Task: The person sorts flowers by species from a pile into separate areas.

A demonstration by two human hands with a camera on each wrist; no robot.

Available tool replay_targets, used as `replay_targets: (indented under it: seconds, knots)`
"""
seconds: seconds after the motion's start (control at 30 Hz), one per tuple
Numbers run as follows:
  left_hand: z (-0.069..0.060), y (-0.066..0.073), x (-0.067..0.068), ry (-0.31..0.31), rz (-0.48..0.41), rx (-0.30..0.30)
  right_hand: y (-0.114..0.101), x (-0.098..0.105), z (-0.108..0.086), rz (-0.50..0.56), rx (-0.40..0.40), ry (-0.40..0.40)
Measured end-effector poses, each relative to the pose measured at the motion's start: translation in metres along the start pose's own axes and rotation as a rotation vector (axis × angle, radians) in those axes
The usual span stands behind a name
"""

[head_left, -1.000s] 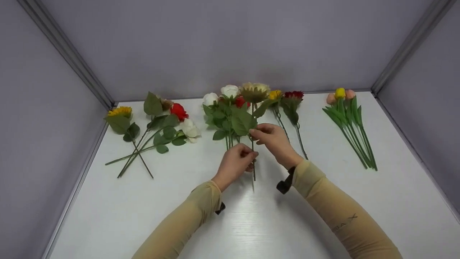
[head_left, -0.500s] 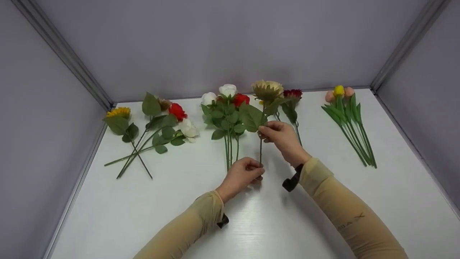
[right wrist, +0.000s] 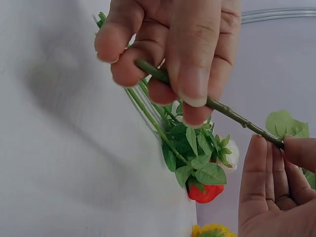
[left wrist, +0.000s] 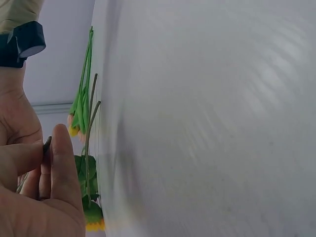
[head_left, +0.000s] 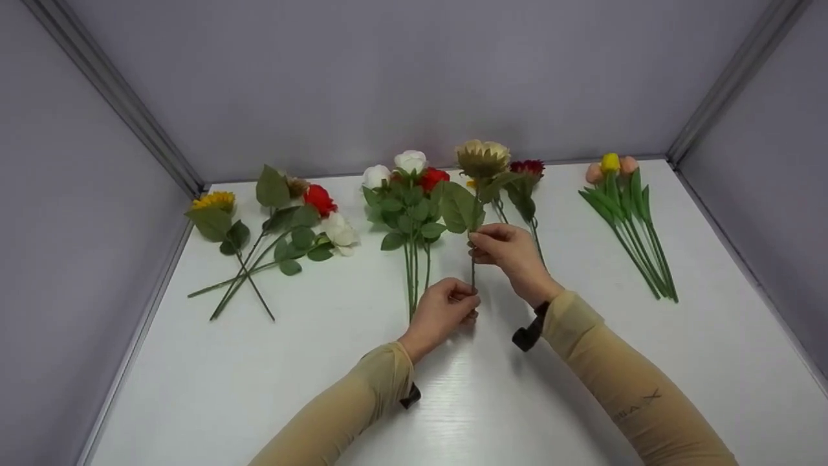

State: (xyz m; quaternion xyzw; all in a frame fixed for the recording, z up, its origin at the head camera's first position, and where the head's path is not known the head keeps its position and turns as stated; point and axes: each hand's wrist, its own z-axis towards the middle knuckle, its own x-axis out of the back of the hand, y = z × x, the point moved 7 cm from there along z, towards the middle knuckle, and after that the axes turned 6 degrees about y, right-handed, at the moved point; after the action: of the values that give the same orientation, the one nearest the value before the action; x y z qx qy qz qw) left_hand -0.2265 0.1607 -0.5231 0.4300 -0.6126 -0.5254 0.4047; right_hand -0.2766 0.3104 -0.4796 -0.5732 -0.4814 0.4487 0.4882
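Observation:
A cream flower (head_left: pixel 482 159) with a brown-green stem stands upright in both hands above the table. The left hand (head_left: pixel 442 313) pinches the stem near its lower end; in the left wrist view the left hand (left wrist: pixel 44 182) has the stem tip between thumb and index finger. Higher up, just below the leaves, the right hand (head_left: pixel 511 259) pinches the same stem. In the right wrist view, the stem (right wrist: pixel 237 117) runs from the left hand (right wrist: pixel 182 54) down to the right hand (right wrist: pixel 281 187). Close to its left lie white roses (head_left: pixel 410 162) and a red rose (head_left: pixel 434 178).
At the left lie a yellow sunflower (head_left: pixel 215 202), a red rose (head_left: pixel 320 200) and a white flower (head_left: pixel 339 232) with crossed stems. A dark red flower (head_left: pixel 528 169) lies behind the right hand. Tulips (head_left: pixel 610 163) lie at the right. Grey walls (head_left: pixel 414 77) surround the white table (head_left: pixel 194 388).
Over the last second both hands have moved right with the cream flower, away from the white and red roses, and the left hand is lower. Both still hold the stem.

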Motion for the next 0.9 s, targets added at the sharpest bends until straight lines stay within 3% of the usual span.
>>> replay_targets:
  seconds: [0.23, 0.33, 0.4, 0.47, 0.57, 0.7, 0.8, 0.9]
  knots:
    - [0.004, 0.004, -0.009, -0.004, -0.014, 0.010, 0.000, 0.012, -0.001, -0.049, -0.008, 0.017]
    - [0.003, 0.005, -0.014, -0.033, 0.027, 0.006, -0.002, 0.018, 0.000, -0.092, -0.004, 0.030]
    - [0.002, 0.006, -0.018, -0.064, 0.100, -0.021, -0.004, 0.025, 0.002, -0.119, 0.005, 0.041]
    - [-0.002, 0.009, -0.020, -0.093, 0.244, -0.086, -0.006, 0.032, 0.007, -0.147, 0.022, 0.050]
    - [-0.009, 0.012, -0.027, -0.140, 0.521, -0.228, -0.010, 0.048, 0.014, -0.220, 0.049, 0.075]
    - [-0.019, 0.016, -0.038, -0.204, 0.860, -0.445, -0.015, 0.070, 0.021, -0.417, 0.088, 0.120]
    - [-0.024, 0.015, -0.044, -0.236, 1.049, -0.578, -0.016, 0.083, 0.024, -0.593, 0.121, 0.156]
    - [-0.027, 0.012, -0.049, -0.257, 1.179, -0.661, -0.011, 0.092, 0.026, -0.737, 0.132, 0.171]
